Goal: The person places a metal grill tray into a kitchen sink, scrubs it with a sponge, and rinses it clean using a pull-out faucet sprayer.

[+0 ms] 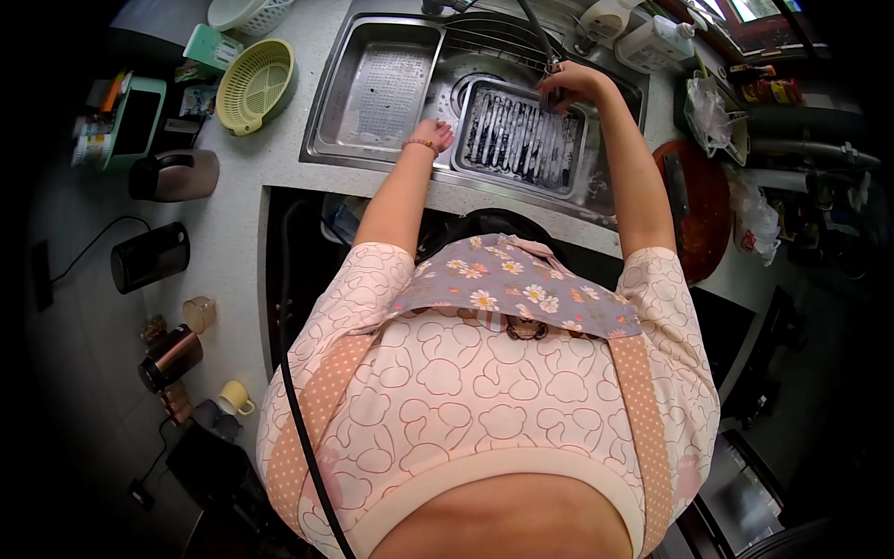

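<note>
Right hand (575,84): grip closed around faucet (553,68).
Left hand (437,135): grip loosely spread, near tray.
Ribbed tray (521,140): wet, inside sink (382,88).

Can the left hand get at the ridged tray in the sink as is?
Likely yes. The left hand is just off the near left side of the ridged tray, with nothing visible between them; the right hand is at the far right corner.

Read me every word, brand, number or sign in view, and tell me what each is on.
No text is readable.
White bottles: labels too small and blurred.
Red-and-yellow labels at right: too blurred.
Tray: no lettering visible.
</note>
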The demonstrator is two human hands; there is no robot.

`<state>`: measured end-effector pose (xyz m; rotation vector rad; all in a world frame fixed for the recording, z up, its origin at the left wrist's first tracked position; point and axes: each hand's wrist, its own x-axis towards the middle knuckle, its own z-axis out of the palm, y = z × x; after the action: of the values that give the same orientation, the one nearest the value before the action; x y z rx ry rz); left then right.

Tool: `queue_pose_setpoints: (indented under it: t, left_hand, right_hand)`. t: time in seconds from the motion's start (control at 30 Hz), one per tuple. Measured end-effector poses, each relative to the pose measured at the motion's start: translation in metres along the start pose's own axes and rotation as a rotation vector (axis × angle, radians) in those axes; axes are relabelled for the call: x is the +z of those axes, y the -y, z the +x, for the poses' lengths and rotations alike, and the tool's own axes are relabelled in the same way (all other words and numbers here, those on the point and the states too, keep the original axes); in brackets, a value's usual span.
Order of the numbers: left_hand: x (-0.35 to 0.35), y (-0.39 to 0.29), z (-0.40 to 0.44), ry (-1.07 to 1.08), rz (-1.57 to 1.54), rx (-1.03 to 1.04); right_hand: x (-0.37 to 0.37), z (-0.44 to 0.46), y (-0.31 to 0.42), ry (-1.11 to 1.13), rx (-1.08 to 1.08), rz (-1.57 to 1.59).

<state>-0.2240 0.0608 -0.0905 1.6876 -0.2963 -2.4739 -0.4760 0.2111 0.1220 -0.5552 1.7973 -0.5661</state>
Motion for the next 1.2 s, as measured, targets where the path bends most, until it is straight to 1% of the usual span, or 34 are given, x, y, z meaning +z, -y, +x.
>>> queue_pose_setpoints:
  t: [0.17, 0.2, 0.43, 0.53, 0.63, 0.67, 0.77, 0.8, 0.83, 0.9, 0.97, 1.03, 1.13, 1.2]
  left_hand:
    - [0.002, -0.001, -0.008, -0.032, -0.038, -0.005]
    - [0.002, -0.002, -0.007, -0.042, -0.058, -0.018]
    - [-0.002, -0.003, -0.007, -0.006, -0.103, -0.017]
    - [0.003, -0.003, -0.014, -0.023, -0.09, 0.011]
    - [0.004, -0.006, -0.015, -0.014, -0.09, 0.002]
    - [0.002, -0.006, -0.015, -0.011, -0.091, 0.003]
    - [-0.001, -0.005, -0.017, -0.005, -0.101, 0.007]
    - [-0.002, -0.005, -0.018, -0.005, -0.108, 0.011]
    - [-0.002, -0.004, -0.02, -0.004, -0.115, 0.015]
    - [-0.002, -0.002, -0.025, -0.001, -0.136, 0.012]
    - [-0.001, -0.002, -0.03, 0.003, -0.132, 0.008]
    - [-0.005, -0.002, -0.026, 0.004, -0.103, 0.003]
    - [-0.009, -0.003, -0.02, 0.005, -0.091, 0.046]
    - [-0.008, -0.003, -0.021, 0.007, -0.087, 0.037]
  right_hand:
    - [-0.02, -0.001, -0.001, -0.045, 0.036, -0.096]
    - [-0.024, 0.001, -0.001, -0.101, 0.061, -0.127]
    - [-0.043, 0.029, -0.016, -0.419, -0.142, -0.344]
    - [-0.038, 0.039, -0.022, -0.498, -0.252, -0.377]
    - [-0.022, 0.04, -0.026, -0.45, -0.381, -0.155]
    - [-0.018, 0.044, -0.027, -0.381, -0.389, -0.086]
    - [0.008, 0.047, -0.025, -0.387, -0.513, 0.042]
    - [0.018, 0.05, -0.025, -0.335, -0.514, 0.188]
    - [0.029, 0.048, -0.019, -0.329, -0.512, 0.237]
    - [0.052, 0.047, -0.012, -0.246, -0.562, 0.437]
    - [0.066, 0.047, -0.009, -0.245, -0.579, 0.503]
    - [0.068, 0.053, -0.011, -0.272, -0.575, 0.489]
    - [0.054, 0.063, -0.023, -0.426, -0.542, 0.293]
    - [0.041, 0.063, -0.027, -0.589, -0.376, 0.038]
